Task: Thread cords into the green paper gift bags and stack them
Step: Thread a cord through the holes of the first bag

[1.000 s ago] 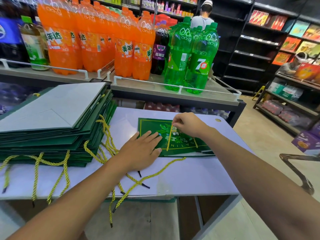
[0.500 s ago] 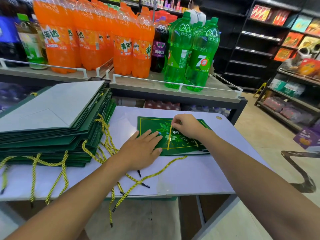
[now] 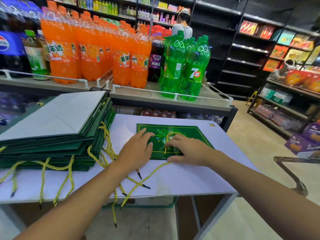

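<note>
A flat green gift bag [image 3: 194, 135] lies on the white table [image 3: 199, 179]. My left hand [image 3: 136, 150] presses flat on the bag's left part, fingers straight. My right hand [image 3: 187, 149] rests on the bag's middle with fingers spread and the thumb at its near edge. A yellow cord [image 3: 174, 134] loops out on the bag just beyond the right fingers; one end trails off the near edge. Several loose yellow cords [image 3: 136, 183] lie on the table in front of my left wrist. At the left sits a tall stack of green bags [image 3: 57, 144] with cord handles hanging out.
A grey-white sheet [image 3: 57, 115] tops the stack. Behind the table a shelf [image 3: 199, 103] carries orange soda bottles [image 3: 90, 54] and green bottles [image 3: 185, 66]. Dark store shelves [image 3: 242, 49] line the back, where a person [image 3: 183, 23] stands. A metal frame [image 3: 292, 172] stands right of the table.
My right hand let go of the raised cord and dropped flat onto the bag nearer to me. The cord now lies in a loop. My left hand stayed in place.
</note>
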Demonstrator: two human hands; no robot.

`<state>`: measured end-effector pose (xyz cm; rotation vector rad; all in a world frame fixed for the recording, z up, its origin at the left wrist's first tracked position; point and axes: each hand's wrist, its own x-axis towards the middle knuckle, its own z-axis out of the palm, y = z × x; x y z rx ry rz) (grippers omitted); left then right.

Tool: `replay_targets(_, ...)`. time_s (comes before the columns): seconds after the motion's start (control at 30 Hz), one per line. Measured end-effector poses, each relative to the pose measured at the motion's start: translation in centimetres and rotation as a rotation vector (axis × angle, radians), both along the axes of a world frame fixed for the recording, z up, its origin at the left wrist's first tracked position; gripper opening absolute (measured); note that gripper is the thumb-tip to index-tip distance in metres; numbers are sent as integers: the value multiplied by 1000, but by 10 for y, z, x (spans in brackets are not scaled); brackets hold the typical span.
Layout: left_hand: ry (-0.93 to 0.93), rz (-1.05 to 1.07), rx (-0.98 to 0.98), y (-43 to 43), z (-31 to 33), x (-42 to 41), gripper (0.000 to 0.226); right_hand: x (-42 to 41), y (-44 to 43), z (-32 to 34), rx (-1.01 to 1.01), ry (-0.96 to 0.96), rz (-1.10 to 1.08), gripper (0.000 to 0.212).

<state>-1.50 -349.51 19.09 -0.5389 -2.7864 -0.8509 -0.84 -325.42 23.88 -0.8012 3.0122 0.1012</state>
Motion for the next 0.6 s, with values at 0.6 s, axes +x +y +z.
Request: replay_targets(0.6, -61, -112, 768, 2, 46, -8, 55, 18, -24, 69, -682, 591, -239, 18)
